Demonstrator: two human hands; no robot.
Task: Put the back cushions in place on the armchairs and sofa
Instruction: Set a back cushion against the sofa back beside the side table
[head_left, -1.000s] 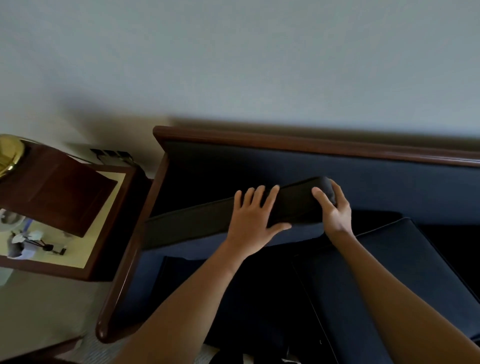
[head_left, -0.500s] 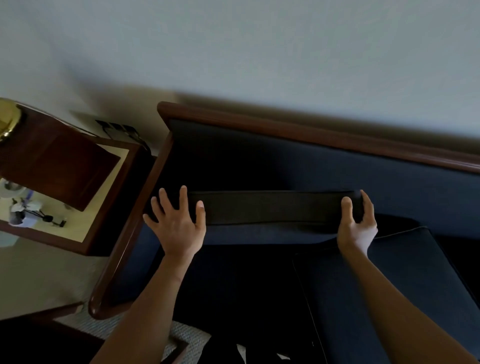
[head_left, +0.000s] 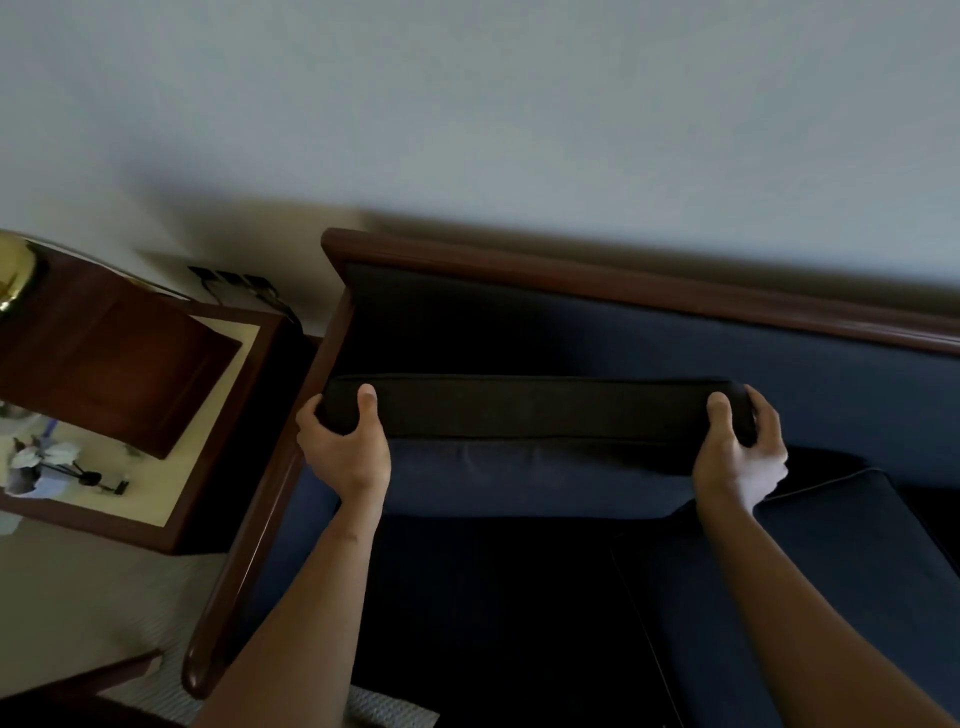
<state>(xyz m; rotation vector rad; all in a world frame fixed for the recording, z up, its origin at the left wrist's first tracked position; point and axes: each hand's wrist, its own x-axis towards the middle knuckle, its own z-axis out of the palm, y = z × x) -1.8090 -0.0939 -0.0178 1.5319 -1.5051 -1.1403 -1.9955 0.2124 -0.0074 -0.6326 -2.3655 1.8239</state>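
Wooden side table (head_left: 171, 519) beside pale wall (head_left: 467, 104), brass lamp (head_left: 13, 275), dark lampshade (head_left: 114, 358), small clutter (head_left: 47, 462)

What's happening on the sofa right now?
A person is standing a dark rectangular back cushion against the blue upholstered backrest at the wood-framed sofa's armrest end. The left hand grips its left end, the right hand its right end. It stands upright on the blue seat cushion. A wooden side table stands beside the sofa.
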